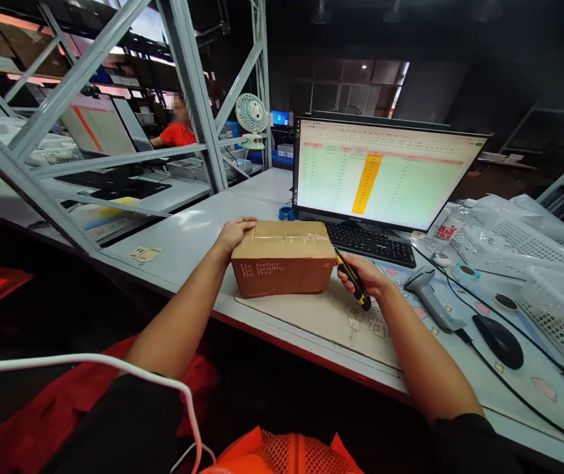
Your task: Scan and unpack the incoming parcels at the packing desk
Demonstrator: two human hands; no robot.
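Observation:
A taped brown cardboard box point(284, 263) with white printing on its front rests on the desk mat. My left hand point(236, 236) grips the box at its left end, fingers over the top edge and the rest partly hidden. In my right hand point(364, 273) is a yellow and black utility knife point(354, 280), its front end against the right end of the box. Whether its blade is out cannot be made out. Clear tape runs along the top of the box, which looks closed.
Behind the box stand a monitor point(385, 174) and a black keyboard point(371, 242). To the right lie a grey barcode scanner point(433, 299), a black mouse point(498, 341) and white plastic baskets point(563, 309). A metal frame point(193, 99) rises at left; beyond it sits a person in red point(178, 133).

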